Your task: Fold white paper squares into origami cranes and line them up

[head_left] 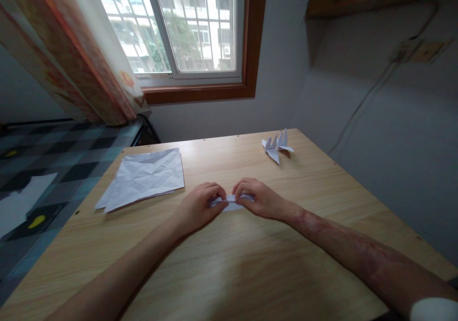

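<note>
A small folded piece of white paper (231, 202) lies on the wooden table (250, 264) in the middle. My left hand (199, 205) pinches its left end with curled fingers. My right hand (256, 198) pinches its right end the same way. Most of the paper is hidden under my fingers. Both hands rest on the tabletop.
A creased, unfolded sheet of white paper (143, 177) lies at the table's left. A finished folded paper figure (277, 147) stands at the far right corner. A wall runs along the right, a window (179, 25) with a curtain is behind, and a bed with a checked cover (43, 168) sits on the left.
</note>
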Motion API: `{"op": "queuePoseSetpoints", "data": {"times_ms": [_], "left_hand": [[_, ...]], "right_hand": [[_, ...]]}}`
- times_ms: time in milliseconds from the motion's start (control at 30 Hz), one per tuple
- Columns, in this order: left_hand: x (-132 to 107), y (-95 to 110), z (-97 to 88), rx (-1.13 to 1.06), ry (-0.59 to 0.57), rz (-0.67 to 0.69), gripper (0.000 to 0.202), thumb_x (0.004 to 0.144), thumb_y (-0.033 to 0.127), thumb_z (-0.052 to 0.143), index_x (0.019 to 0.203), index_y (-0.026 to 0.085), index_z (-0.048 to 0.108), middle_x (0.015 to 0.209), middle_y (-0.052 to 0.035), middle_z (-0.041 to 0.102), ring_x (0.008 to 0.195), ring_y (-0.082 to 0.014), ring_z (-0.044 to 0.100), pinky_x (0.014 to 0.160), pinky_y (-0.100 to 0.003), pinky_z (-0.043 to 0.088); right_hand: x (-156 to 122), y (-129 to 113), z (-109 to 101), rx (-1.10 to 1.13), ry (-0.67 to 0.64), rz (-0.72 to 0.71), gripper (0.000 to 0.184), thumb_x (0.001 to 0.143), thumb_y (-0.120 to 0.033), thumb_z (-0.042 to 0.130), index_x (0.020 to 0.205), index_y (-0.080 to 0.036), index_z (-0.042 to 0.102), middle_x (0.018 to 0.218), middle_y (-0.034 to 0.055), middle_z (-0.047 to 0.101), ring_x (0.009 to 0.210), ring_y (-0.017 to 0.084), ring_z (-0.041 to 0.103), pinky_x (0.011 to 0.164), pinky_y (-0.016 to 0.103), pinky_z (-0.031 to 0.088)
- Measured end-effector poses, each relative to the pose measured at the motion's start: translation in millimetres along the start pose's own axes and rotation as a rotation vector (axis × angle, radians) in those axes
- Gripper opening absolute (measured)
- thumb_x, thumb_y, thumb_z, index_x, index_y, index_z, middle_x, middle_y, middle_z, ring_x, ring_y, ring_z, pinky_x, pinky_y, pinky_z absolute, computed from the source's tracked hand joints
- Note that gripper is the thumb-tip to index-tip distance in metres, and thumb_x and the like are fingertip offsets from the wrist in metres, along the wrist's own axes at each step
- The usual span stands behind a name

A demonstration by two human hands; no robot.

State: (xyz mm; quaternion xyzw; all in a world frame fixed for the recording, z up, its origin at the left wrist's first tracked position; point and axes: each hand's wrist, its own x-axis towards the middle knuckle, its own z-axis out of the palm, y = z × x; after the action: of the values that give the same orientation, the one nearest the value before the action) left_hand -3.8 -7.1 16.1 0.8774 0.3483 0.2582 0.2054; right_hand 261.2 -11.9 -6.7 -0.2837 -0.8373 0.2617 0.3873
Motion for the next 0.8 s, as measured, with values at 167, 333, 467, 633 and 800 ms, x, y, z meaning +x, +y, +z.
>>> {"op": "queuePoseSetpoints", "data": {"times_ms": [167, 333, 467, 633, 800], "left_hand": [[-1.6, 6.7, 0.8, -0.075, 0.065, -0.057, 0.009, 0.100, 0.028, 0.072, 0.096, 0.021, 0.075, 0.090, -0.0039, 0.074, 0.083, -0.0195, 0.067, 0.076, -0.030, 0.051], [-1.7, 11.1, 8.1, -0.344, 0.235, -0.216, 0.019, 0.100, 0.038, 0.076, 0.096, 0.020, 0.075, 0.092, -0.0033, 0.078, 0.086, -0.0194, 0.071, 0.077, -0.029, 0.054], [0.9, 15.7, 13.3, -0.605, 0.332, -0.373, 0.036, 0.090, 0.054, 0.087, 0.091, 0.020, 0.075, 0.089, -0.0028, 0.079, 0.082, -0.0192, 0.073, 0.072, -0.027, 0.053], [2.8, 20.3, 17.2, -0.788, 0.434, -0.585, 0.052, 0.076, 0.065, 0.095, 0.090, 0.019, 0.073, 0.080, -0.0003, 0.078, 0.063, -0.0154, 0.067, 0.057, -0.023, 0.045], [2.2, 24.3, 27.1, -0.848, 0.482, -0.541, 0.048, 0.074, 0.059, 0.098, 0.087, 0.019, 0.076, 0.092, -0.0046, 0.084, 0.079, -0.0191, 0.076, 0.068, -0.026, 0.056]], "right_hand": [[-2.2, -4.3, -0.8, 0.029, 0.109, 0.008, 0.015, 0.097, -0.009, 0.069, 0.097, -0.024, 0.071, 0.102, 0.0035, 0.076, 0.098, 0.022, 0.072, 0.094, 0.038, 0.058], [-2.5, 3.1, 4.8, 0.235, 0.360, 0.157, 0.045, 0.092, -0.029, 0.087, 0.128, -0.027, 0.060, 0.124, 0.0069, 0.076, 0.110, 0.023, 0.074, 0.101, 0.041, 0.060], [1.2, 14.4, 9.4, 0.354, 0.517, 0.238, 0.071, 0.083, -0.046, 0.096, 0.133, -0.029, 0.049, 0.151, 0.0134, 0.065, 0.121, 0.025, 0.073, 0.109, 0.047, 0.060], [2.8, 7.7, 14.1, 0.215, 0.592, 0.271, 0.040, 0.089, -0.054, 0.089, 0.099, -0.025, 0.065, 0.125, 0.0095, 0.071, 0.120, 0.027, 0.070, 0.108, 0.048, 0.059], [4.1, -11.7, 22.4, 0.275, 0.377, 0.311, 0.023, 0.095, -0.045, 0.085, 0.096, -0.023, 0.079, 0.110, 0.0075, 0.081, 0.109, 0.026, 0.076, 0.101, 0.042, 0.060]]}}
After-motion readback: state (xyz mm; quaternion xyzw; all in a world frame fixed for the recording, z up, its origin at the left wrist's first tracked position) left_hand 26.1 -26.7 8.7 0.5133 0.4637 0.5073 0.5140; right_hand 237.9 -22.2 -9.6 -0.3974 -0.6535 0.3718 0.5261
